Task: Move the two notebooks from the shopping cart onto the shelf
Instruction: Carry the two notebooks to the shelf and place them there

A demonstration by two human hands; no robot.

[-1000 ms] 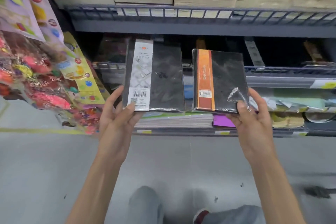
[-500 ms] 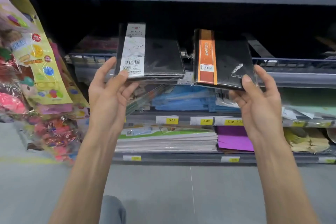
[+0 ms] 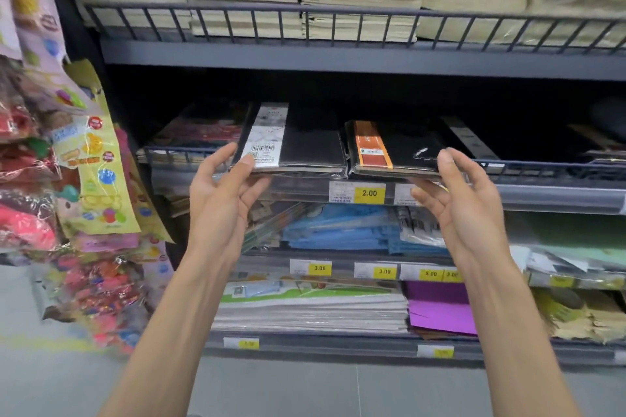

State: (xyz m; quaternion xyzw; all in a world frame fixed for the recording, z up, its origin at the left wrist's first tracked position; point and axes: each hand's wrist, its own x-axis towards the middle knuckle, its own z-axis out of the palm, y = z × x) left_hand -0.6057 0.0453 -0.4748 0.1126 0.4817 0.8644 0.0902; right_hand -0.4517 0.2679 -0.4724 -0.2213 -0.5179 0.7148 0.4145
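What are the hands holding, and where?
Left hand pinches the white-banded black notebook at its near left corner; right hand pinches the orange-banded black notebook at its near right corner.

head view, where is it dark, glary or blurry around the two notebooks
Head view: the shelf recess behind the white-banded notebook is deep shadow; head view: the orange-banded notebook shows a small glare streak on its wrap by the right hand; head view: the hanging toy packets at left are smeared, and the lowest price tag is too soft to read.
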